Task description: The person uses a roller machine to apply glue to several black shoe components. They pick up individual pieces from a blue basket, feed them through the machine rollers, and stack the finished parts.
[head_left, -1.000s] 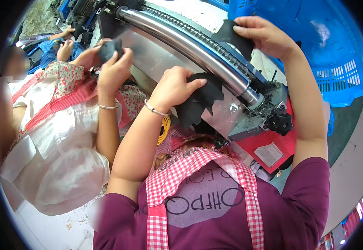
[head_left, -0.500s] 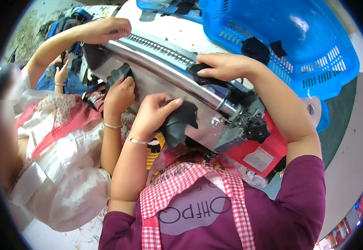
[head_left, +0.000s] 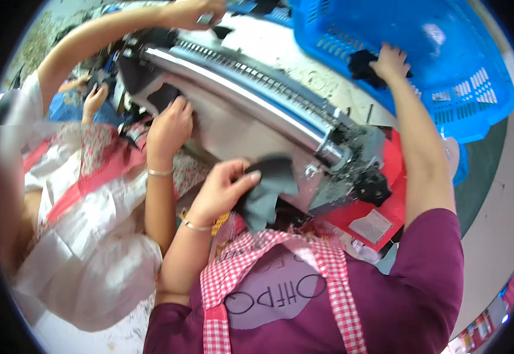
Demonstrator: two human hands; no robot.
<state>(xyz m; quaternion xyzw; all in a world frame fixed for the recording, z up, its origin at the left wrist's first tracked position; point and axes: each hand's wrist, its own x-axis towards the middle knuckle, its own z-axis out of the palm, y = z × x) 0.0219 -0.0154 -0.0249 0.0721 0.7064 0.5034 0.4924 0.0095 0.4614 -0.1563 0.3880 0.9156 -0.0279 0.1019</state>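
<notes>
My left hand (head_left: 224, 190) pinches black cut pieces of soft sheet material (head_left: 274, 177), whose lower part shows a greyer face. They hang in front of the machine's metal feed plate (head_left: 233, 127), just above my checked apron. My right hand (head_left: 391, 62) reaches into the blue plastic basket (head_left: 475, 127) with its fingers spread, touching black pieces (head_left: 363, 66) that lie there; its fingertips are partly hard to make out. Between both hands runs the machine's long shiny roller (head_left: 239, 94), with a toothed metal strip (head_left: 257, 74) behind it.
At my left, a co-worker's hand (head_left: 171, 127) holds a dark piece (head_left: 161, 97) at the plate, and their other arm (head_left: 109, 29) stretches over the machine's far end. Black scraps (head_left: 372, 186) cling to the roller's right end, beside a red machine housing (head_left: 395, 153).
My right hand has gone from the roller to the basket, leaving the machine. My left hand has shifted slightly right and down with its pieces. The co-worker's far hand has moved right.
</notes>
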